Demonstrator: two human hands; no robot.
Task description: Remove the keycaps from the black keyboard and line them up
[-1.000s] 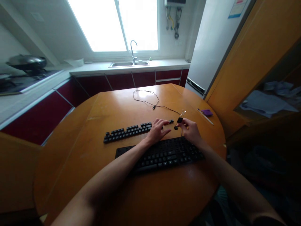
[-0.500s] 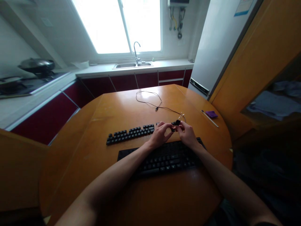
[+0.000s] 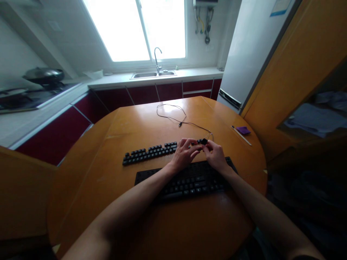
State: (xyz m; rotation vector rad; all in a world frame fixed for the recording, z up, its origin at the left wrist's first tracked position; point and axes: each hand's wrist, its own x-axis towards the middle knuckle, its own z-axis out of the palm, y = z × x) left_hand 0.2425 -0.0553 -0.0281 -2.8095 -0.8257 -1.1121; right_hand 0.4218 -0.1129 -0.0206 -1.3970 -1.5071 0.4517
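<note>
Keyboard (image 3: 143, 174) holding keycaps (image 3: 192, 190), lidded wok (image 3: 45, 74), sink (image 3: 145, 77)

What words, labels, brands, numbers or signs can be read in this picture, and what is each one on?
None can be read.
Keyboard: key markings too small and blurred.
Keycaps set out in rows: too small.
Label on the refrigerator: too blurred.

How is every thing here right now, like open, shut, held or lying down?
Keyboard: lying flat, some upper keycaps missing.
Loose keycaps: in rows behind keyboard.
Cable: loosely looped, plug unconnected.
Black piece: held by right hand.
Left hand: curled; grip unclear.
Pan: covered.
Fridge: looks shut.
</note>
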